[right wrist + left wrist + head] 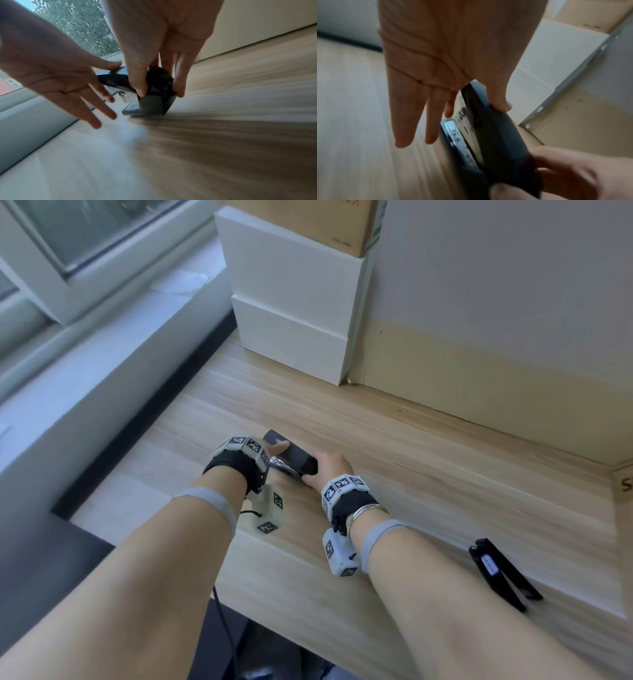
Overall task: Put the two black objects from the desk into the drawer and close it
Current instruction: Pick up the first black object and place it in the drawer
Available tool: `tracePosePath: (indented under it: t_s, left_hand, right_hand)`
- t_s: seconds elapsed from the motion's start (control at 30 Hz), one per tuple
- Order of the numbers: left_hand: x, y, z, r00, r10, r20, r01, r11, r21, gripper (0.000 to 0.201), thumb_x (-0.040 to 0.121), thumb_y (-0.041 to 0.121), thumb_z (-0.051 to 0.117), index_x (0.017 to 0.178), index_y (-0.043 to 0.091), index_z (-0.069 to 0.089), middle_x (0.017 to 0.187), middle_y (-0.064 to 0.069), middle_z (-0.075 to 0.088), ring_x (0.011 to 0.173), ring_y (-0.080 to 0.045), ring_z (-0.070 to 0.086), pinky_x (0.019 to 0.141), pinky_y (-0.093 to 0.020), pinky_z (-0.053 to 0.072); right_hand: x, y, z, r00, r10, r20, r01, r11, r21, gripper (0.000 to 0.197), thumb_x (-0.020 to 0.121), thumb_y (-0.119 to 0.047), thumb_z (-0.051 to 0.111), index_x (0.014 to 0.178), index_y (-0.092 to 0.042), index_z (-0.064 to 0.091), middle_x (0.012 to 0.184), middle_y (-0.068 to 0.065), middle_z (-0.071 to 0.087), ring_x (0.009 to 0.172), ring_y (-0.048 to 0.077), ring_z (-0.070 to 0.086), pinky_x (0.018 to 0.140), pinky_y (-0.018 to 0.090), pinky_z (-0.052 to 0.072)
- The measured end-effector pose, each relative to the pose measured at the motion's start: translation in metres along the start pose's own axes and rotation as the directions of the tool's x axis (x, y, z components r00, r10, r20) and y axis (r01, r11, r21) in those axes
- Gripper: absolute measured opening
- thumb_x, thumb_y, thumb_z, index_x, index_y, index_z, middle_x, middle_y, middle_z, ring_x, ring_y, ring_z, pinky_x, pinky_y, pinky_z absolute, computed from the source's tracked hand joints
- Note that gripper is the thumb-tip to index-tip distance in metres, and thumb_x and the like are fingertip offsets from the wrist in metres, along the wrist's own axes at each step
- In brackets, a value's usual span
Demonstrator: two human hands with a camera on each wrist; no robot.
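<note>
Fingers of right hand and left hand pinched the tilted stapler at twelve o'clock; its hinged top could gape and slip free

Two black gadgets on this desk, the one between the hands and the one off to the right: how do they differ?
The left hand and right hand grip the held stapler; the loose gadget lies untouched. The held stapler is central on the desk; the loose gadget nearer the front edge. The held stapler shows shiny metal; the loose gadget a pale label. Both are black, long and wedge-shaped.
</note>
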State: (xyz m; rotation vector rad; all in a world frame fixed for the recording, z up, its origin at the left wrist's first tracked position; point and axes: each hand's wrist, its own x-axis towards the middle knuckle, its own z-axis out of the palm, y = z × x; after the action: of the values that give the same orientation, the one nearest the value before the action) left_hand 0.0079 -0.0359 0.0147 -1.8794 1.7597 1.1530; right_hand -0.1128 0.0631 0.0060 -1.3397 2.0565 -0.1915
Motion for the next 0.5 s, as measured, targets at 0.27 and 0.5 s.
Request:
tracePosePath:
  t_s: [0.27, 0.5]
  left_hand:
    - [0.011, -0.006, 0.019, 0.989, -0.124, -0.084, 0.064, 0.858, -0.510, 0.108, 0.020, 0.066, 0.074, 0.108, 0.004, 0.064, 0.099, -0.017, 0.072, 0.089, -0.034, 0.071, 0.087, -0.047, 0.056]
    - [-0.057, -0.007, 0.008, 0.960, -0.043, -0.277, -0.098, 0.875, -0.473, 0.037, 0.079, 0.023, 0.066, 0.108, 0.002, 0.058, 0.096, -0.013, 0.062, 0.094, -0.029, 0.063, 0.072, -0.030, 0.044]
  right_hand:
    - [-0.027, -0.008, 0.009, 0.990, -0.130, -0.053, 0.128, 0.991, -0.047, 0.024, 0.090, -0.016, 0.053, 0.112, -0.008, 0.055, 0.092, 0.013, 0.065, 0.077, 0.029, 0.057, 0.065, 0.033, 0.044]
    - [-0.047, -0.005, 0.026, 0.966, -0.252, -0.060, 0.253, 0.968, 0.008, 0.046, 0.092, -0.010, 0.052, 0.137, -0.020, 0.046, 0.128, 0.011, 0.061, 0.114, 0.031, 0.060, 0.093, 0.035, 0.048]
